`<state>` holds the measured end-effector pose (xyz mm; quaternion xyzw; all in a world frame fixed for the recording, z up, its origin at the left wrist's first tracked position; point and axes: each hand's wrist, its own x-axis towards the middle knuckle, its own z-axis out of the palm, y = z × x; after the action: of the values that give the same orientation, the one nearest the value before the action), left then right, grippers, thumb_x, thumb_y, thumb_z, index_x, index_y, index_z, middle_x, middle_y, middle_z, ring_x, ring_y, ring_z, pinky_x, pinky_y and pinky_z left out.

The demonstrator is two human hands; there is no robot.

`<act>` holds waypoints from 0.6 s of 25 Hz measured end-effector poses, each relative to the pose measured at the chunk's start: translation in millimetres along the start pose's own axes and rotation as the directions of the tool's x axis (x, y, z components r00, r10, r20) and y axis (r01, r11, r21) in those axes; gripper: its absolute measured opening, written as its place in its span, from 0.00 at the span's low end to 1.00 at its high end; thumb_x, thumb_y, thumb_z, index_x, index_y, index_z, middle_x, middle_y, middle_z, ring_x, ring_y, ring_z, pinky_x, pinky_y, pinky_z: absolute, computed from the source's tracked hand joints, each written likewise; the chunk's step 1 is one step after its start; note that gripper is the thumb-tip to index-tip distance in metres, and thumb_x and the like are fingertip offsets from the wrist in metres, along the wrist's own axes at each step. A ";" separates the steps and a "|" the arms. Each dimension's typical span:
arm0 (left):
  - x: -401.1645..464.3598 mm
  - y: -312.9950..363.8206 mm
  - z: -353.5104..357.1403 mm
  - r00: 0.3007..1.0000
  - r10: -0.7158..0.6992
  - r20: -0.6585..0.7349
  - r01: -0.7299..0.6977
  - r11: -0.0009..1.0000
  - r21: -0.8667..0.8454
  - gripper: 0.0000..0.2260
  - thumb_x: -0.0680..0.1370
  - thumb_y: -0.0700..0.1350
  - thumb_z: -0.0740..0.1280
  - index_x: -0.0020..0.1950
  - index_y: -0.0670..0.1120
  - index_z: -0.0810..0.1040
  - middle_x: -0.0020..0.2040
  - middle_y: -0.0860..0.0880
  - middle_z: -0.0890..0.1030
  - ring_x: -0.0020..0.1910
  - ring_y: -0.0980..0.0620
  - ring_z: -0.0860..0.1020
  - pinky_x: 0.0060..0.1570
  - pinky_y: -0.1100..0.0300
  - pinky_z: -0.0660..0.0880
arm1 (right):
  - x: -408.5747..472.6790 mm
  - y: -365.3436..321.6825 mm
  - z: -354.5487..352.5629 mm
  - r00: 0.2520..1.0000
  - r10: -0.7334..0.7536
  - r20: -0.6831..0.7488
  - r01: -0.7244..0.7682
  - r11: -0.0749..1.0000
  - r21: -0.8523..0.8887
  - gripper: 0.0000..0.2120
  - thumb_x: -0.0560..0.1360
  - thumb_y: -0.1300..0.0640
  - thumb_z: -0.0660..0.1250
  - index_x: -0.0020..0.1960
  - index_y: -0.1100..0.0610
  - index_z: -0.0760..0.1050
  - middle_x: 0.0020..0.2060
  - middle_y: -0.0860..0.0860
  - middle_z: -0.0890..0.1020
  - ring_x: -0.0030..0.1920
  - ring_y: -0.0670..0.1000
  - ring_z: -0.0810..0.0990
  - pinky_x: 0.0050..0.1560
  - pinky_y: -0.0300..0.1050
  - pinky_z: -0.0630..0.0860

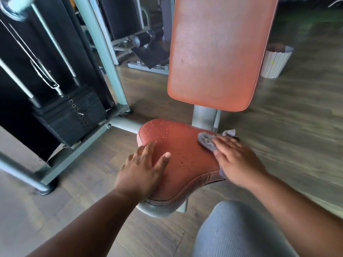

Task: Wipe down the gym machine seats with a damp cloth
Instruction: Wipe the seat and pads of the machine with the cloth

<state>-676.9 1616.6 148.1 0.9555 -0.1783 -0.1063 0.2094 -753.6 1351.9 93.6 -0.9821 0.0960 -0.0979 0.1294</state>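
An orange-red padded seat (pixel 182 154) of a gym machine sits low in front of me, its surface speckled with droplets. Above it rises the matching backrest (pixel 219 52). My right hand (pixel 235 160) presses flat on a grey cloth (pixel 207 140) at the seat's right rear side; part of the cloth pokes out beyond the fingers and under the palm. My left hand (pixel 143 169) rests flat on the seat's left front edge, fingers spread, holding nothing.
A black weight stack (pixel 74 115) in a grey steel frame (pixel 111 71) stands to the left. A white ribbed bin (pixel 274 62) stands on the wooden floor behind the backrest at right. More machines are at the back. My knee in grey fabric (pixel 235 232) is at the bottom.
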 end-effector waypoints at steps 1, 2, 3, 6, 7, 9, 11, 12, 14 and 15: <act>-0.7 0.2 -0.5 1.000 0.000 0.000 0.000 1.000 0.000 0.38 0.70 0.76 0.44 0.77 0.63 0.56 0.77 0.51 0.63 0.75 0.43 0.62 0.71 0.43 0.61 | 24.7 8.4 -1.2 0.994 0.103 0.032 -0.103 0.995 0.017 0.27 0.81 0.43 0.46 0.75 0.50 0.68 0.74 0.50 0.70 0.73 0.54 0.68 0.70 0.53 0.67; -0.8 0.1 -0.5 1.000 -0.002 -0.005 0.002 1.000 -0.007 0.38 0.70 0.76 0.44 0.77 0.63 0.56 0.77 0.51 0.63 0.75 0.44 0.62 0.71 0.43 0.61 | 47.6 7.1 -1.7 0.981 0.178 0.083 -0.181 0.983 0.034 0.25 0.82 0.44 0.46 0.75 0.49 0.66 0.75 0.50 0.68 0.73 0.55 0.68 0.70 0.53 0.67; 0.2 0.3 -0.2 1.000 0.001 -0.012 -0.001 1.000 -0.010 0.37 0.70 0.76 0.44 0.76 0.63 0.57 0.77 0.52 0.63 0.75 0.44 0.62 0.70 0.43 0.62 | 63.8 -2.4 -0.5 0.972 0.195 0.128 -0.199 0.980 0.022 0.24 0.83 0.44 0.47 0.76 0.47 0.64 0.77 0.49 0.66 0.74 0.54 0.66 0.71 0.53 0.65; 0.4 -0.5 1.4 1.000 0.011 -0.018 -0.012 1.000 -0.012 0.38 0.68 0.76 0.44 0.75 0.63 0.59 0.76 0.53 0.64 0.74 0.45 0.63 0.69 0.43 0.64 | 43.9 -38.2 4.0 0.992 0.001 0.130 0.000 1.000 -0.008 0.31 0.79 0.39 0.39 0.79 0.46 0.58 0.79 0.47 0.60 0.78 0.51 0.59 0.76 0.54 0.57; 0.6 -1.3 1.3 1.000 0.013 -0.014 -0.014 1.000 -0.017 0.38 0.68 0.76 0.44 0.75 0.63 0.59 0.76 0.53 0.64 0.74 0.45 0.63 0.68 0.43 0.64 | 19.0 -42.8 4.4 0.993 -0.055 0.109 0.055 0.998 0.010 0.34 0.77 0.38 0.36 0.79 0.45 0.57 0.79 0.45 0.58 0.79 0.49 0.57 0.77 0.54 0.55; 0.7 -2.5 1.4 1.000 0.022 -0.016 -0.022 1.000 -0.022 0.38 0.68 0.76 0.44 0.75 0.63 0.60 0.76 0.53 0.64 0.74 0.45 0.63 0.69 0.43 0.64 | -19.1 -36.4 -4.5 0.993 -0.085 0.082 0.080 0.995 0.060 0.35 0.76 0.37 0.36 0.80 0.44 0.56 0.78 0.41 0.55 0.78 0.45 0.54 0.78 0.52 0.52; 0.1 -1.9 1.9 0.999 0.018 -0.026 -0.019 1.000 -0.024 0.37 0.69 0.76 0.44 0.74 0.63 0.61 0.76 0.54 0.64 0.73 0.46 0.63 0.69 0.43 0.64 | -2.7 -7.7 -5.7 0.997 -0.018 0.072 0.015 0.999 0.043 0.30 0.80 0.39 0.41 0.79 0.46 0.58 0.78 0.44 0.58 0.79 0.48 0.57 0.78 0.51 0.54; 0.0 -1.4 2.3 0.999 0.015 -0.031 -0.016 0.999 -0.031 0.37 0.68 0.76 0.44 0.74 0.63 0.61 0.76 0.54 0.64 0.73 0.46 0.63 0.69 0.43 0.64 | 20.4 3.6 -6.7 0.991 0.071 0.113 -0.077 0.995 0.058 0.27 0.82 0.40 0.43 0.79 0.45 0.59 0.78 0.45 0.60 0.78 0.51 0.60 0.76 0.51 0.57; 0.3 -1.5 2.9 0.999 0.011 -0.047 -0.014 0.998 -0.059 0.38 0.68 0.76 0.44 0.74 0.63 0.63 0.75 0.53 0.65 0.73 0.46 0.64 0.69 0.43 0.65 | 74.5 5.6 -3.1 0.950 0.203 0.238 -0.227 0.971 0.078 0.26 0.82 0.37 0.43 0.78 0.40 0.58 0.78 0.45 0.62 0.76 0.54 0.65 0.73 0.52 0.63; 1.3 -2.1 3.2 0.999 0.010 -0.052 -0.014 0.997 -0.070 0.37 0.68 0.76 0.45 0.73 0.63 0.63 0.75 0.53 0.66 0.73 0.46 0.64 0.69 0.43 0.65 | 91.9 -4.6 2.1 0.941 0.201 0.273 -0.225 0.973 0.058 0.27 0.81 0.36 0.41 0.78 0.39 0.56 0.79 0.45 0.61 0.76 0.55 0.64 0.74 0.53 0.62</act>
<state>-676.0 1616.8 144.1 0.9489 -0.1748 -0.0866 0.2482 -664.0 1337.0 108.2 -0.9634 0.1790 0.0451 0.1943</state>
